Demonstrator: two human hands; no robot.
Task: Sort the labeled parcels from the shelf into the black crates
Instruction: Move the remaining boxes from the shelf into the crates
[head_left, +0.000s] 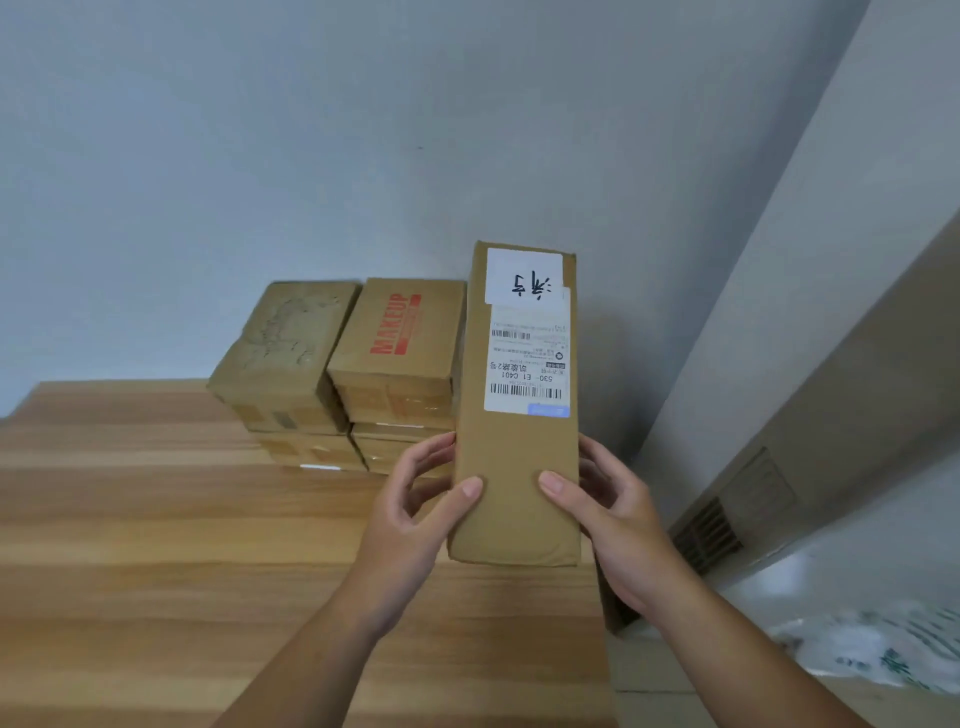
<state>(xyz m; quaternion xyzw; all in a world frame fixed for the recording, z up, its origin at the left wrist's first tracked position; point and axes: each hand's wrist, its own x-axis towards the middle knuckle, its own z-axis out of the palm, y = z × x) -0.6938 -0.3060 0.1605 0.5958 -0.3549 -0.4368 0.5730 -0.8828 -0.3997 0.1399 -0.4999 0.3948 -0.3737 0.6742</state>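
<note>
You are holding one long parcel (517, 467) up in front of you, above the wooden shelf (156, 519). Your left hand (415, 499) grips its left side and your right hand (613, 519) grips its right side, with both thumbs pressed on top near the bottom end. Its printed label (527, 364) and a white sticker (524, 275) with writing face you, so I think you are reading where it should go. This parcel is not sorted yet. More parcels wait at the back of the shelf by the wall: a MAKEUP box (397, 348) and a plain box (283, 358) just beside it, each on top of other boxes. So there looks to be a lot left to do. The black crates are not in the picture, so I cannot tell what is in them.
</note>
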